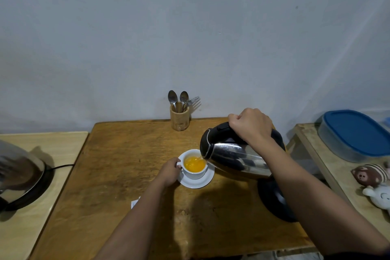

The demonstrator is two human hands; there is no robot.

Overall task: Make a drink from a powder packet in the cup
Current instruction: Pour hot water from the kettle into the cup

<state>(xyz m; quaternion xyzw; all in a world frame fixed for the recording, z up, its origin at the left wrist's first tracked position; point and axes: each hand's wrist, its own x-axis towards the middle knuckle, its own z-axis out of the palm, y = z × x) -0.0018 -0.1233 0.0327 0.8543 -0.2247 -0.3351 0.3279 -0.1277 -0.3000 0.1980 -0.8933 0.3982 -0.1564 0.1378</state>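
A white cup (195, 173) stands on a white saucer (205, 181) in the middle of the brown wooden table (118, 167). Orange liquid fills the cup. My left hand (168, 172) grips the cup's handle on its left side. My right hand (251, 125) is closed on the black handle of a steel kettle (236, 158), which is tilted left with its spout over the cup's right rim; a thin stream of water runs into the cup. A corner of a white packet (135, 202) shows beside my left forearm, mostly hidden.
The kettle's black base (274, 200) sits on the table's right edge. A wooden holder (179, 119) with spoons and a fork stands at the back. A second kettle (19, 175) is on the left table. A blue-lidded container (356, 133) and soft toys (373, 183) lie on the right.
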